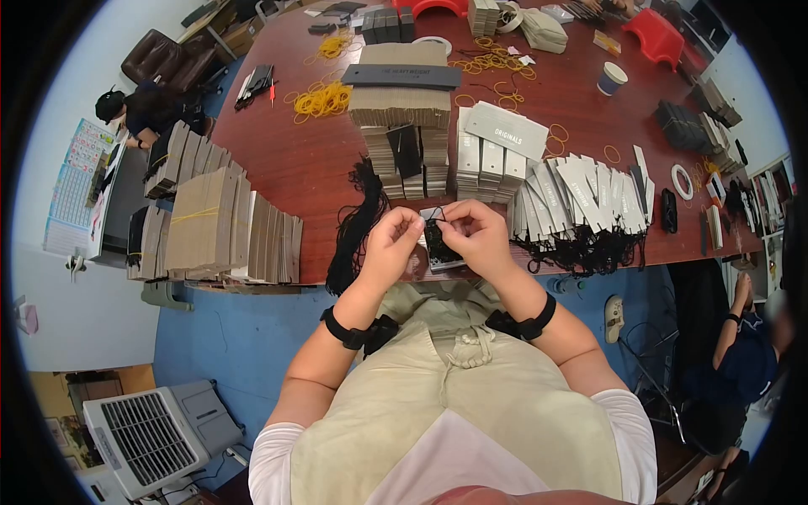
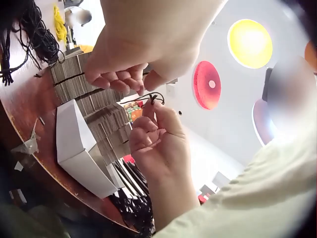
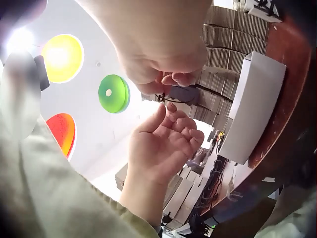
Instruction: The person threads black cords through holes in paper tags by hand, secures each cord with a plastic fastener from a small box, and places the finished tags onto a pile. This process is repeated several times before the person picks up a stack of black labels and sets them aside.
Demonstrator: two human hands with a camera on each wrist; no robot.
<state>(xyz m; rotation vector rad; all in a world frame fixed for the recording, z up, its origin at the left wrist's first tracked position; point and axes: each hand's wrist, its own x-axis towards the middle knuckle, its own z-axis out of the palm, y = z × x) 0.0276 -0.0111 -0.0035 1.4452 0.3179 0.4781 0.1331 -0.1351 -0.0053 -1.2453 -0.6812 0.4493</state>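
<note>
Above the front edge of the table, a thin black cord (image 2: 157, 95) with a small loop or knot is strung between the two hands. My left hand (image 1: 394, 240) pinches one part of it between thumb and forefinger, the other fingers loosely bent. My right hand (image 1: 480, 238) pinches the cord at the loop, palm turned inward. Just below the hands stands a small white box (image 3: 257, 104), with black cords in it in the head view. A bundle of black cords (image 1: 355, 223) hangs over the table edge beside the left hand.
Stacks of brown card tags (image 1: 202, 219) stand at left, and another tall stack (image 1: 400, 109) is straight ahead. White printed tags with black strings (image 1: 581, 198) fan out at right. Yellow rubber bands (image 1: 322, 101), a paper cup (image 1: 612, 78) and red stools lie farther back. Other people sit at both sides.
</note>
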